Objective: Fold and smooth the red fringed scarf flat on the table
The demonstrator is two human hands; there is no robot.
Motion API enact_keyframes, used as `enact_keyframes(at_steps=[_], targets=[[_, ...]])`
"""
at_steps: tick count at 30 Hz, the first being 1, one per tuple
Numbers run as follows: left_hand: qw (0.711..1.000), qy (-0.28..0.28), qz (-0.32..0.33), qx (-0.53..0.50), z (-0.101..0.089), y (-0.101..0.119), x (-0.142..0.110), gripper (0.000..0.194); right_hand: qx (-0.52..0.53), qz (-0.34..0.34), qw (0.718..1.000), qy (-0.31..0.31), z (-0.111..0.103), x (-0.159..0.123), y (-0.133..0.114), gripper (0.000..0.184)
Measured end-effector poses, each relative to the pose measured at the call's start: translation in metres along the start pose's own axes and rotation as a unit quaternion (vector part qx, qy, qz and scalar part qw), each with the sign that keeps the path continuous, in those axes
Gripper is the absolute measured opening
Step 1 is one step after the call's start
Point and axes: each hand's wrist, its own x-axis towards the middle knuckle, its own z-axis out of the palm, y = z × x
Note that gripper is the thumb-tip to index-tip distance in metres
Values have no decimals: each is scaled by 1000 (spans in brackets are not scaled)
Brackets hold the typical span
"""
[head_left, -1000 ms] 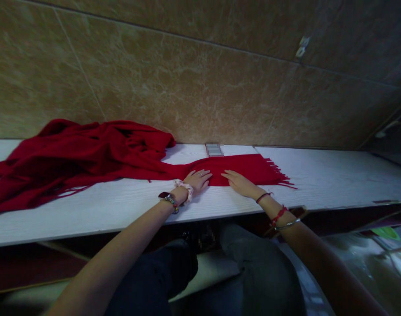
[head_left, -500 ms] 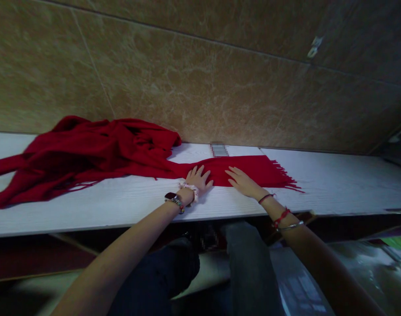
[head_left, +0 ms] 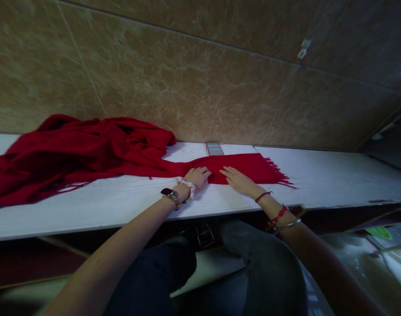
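A red scarf (head_left: 85, 147) with fringed ends lies along a white wooden ledge (head_left: 98, 206). Its left part is heaped in loose folds, while the right part is a flat, narrow strip ending in fringe. My left hand (head_left: 198, 177) is on the strip's near part, its fingers bent and drawn together on the cloth; the fingertips are partly hidden. Just to its right, my right hand (head_left: 238, 179) lies flat on the scarf near the fringed end, fingers stretched out. A short gap of red cloth shows between both hands.
Behind the ledge rises a brown marbled tile wall (head_left: 174, 79). A small blurred rectangular item (head_left: 215, 149) sits against it, behind the scarf. My legs (head_left: 259, 263) are below the ledge's front edge. A green basin (head_left: 379, 232) stands at lower right.
My left hand's spread fingers have bent and come together on the scarf. My right hand stays flat. The view has shifted slightly, and my right leg has moved.
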Motion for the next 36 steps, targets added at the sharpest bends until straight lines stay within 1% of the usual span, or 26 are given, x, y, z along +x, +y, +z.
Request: enact_keyframes(at_steps=[2, 5, 7, 9, 11, 13, 14, 17, 19, 22, 24, 26, 28, 29, 32, 34, 36], targets=[[999, 17, -38, 14, -1, 2, -3, 32, 3, -15, 1000, -12, 0, 0, -5, 43], [996, 32, -75, 27, -3, 4, -7, 33, -10, 26, 1000, -13, -1, -1, -4, 41], [995, 39, -88, 30, -3, 6, -9, 34, -20, 45, 999, -5, -2, 0, 0, 39], [995, 46, -78, 33, -3, 6, -8, 38, -25, 47, 999, 6, -2, 4, 1, 40], [998, 36, -43, 33, -4, 6, -6, 39, -22, 23, 999, 19, 0, 10, -4, 41], [999, 13, -15, 30, -3, 5, -4, 34, -20, -8, 1000, 19, 4, 14, -10, 42], [1000, 1, -12, 29, -3, 4, -4, 31, -22, -12, 1000, 13, 6, 15, -12, 41], [999, -11, -41, 27, -4, 2, -3, 29, -40, 24, 999, -8, 7, 13, -8, 40], [997, -14, -69, 26, -5, 0, -3, 31, -48, 50, 997, -16, 3, 11, 0, 38], [995, -15, -91, 23, -6, -1, -3, 30, -52, 62, 997, -16, -7, 12, 6, 38], [996, -10, -83, 19, -7, -3, -3, 29, -44, 49, 998, -9, -10, 16, 3, 41], [997, -3, -79, 13, -7, -5, -4, 34, -21, 17, 1000, -14, -9, 21, -5, 43], [996, -1, -92, 9, -8, -7, -6, 39, 2, -16, 1000, -26, -4, 24, -10, 44], [995, -3, -102, 8, -8, -7, -7, 38, 6, -20, 999, -31, -2, 24, -9, 44], [991, -19, -130, 10, -10, -7, -9, 31, -10, 13, 999, -39, -1, 21, 5, 40], [989, -30, -147, 12, -13, -6, -6, 28, -20, 38, 998, -44, -6, 21, 17, 37], [987, -27, -155, 17, -17, -6, 0, 26, -20, 49, 998, -39, -11, 23, 23, 37]])
